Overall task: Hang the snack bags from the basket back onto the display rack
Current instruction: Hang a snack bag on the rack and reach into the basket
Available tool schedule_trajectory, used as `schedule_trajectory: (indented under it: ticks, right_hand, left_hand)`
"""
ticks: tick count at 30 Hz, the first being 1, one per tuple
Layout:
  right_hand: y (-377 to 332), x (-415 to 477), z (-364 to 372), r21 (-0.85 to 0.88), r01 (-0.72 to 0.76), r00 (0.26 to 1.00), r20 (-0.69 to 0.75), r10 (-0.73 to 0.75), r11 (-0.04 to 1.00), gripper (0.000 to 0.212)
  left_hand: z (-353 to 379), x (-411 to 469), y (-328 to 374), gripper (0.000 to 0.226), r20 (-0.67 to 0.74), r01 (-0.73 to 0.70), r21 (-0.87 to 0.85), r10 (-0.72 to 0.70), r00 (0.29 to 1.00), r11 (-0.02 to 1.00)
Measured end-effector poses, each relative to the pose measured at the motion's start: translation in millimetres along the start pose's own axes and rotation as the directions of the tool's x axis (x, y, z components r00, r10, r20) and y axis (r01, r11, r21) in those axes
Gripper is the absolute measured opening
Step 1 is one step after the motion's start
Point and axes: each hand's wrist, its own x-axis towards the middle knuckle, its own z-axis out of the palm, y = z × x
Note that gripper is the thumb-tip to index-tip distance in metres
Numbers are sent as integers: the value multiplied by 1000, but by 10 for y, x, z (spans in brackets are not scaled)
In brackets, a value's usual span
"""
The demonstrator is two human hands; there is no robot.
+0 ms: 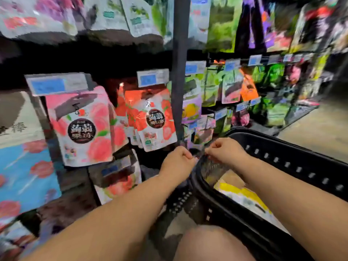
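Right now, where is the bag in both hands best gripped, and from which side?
Its top edge, from above, one hand per corner. The dark bag hangs limp over the basket rim; left hand and right hand pinch it there.

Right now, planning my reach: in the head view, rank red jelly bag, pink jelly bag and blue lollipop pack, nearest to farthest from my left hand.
1. Red jelly bag, just up-left of the left hand, which pinches a clear bag.
2. Pink jelly bag, further left.
3. Blue lollipop pack, far left.

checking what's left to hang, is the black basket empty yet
Not empty: a yellow-and-white bag lies inside the black basket.
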Motion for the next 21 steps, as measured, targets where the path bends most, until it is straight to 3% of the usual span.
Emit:
schedule_trajectory:
  ticks: [5,9,14,18,21]
  right_hand:
    - [900,184,-161,-9,-151,986,68,152,988,25]
    - [1558,224,-143,-92,-283,940,172,295,955,18]
    - [2171,115,147,-273,-309,846,359,394,911,24]
    - [2437,-73,417,-489,-157,771,482,416,858,38]
    - [2499,-167,527,-521,-194,733,486,476,831,51]
  left_hand:
    - [616,299,355,13,169,-191,153,165,972,970]
    - [1026,423,463,16,304,-283,232,207,930,931]
    - [1257,569,379,24,487,-273,445,25,873,853]
    - [1277,583,382,28,531,-266,523,-66,845,810]
    - [1251,505,368,30,551,-266,563,-115,827,782]
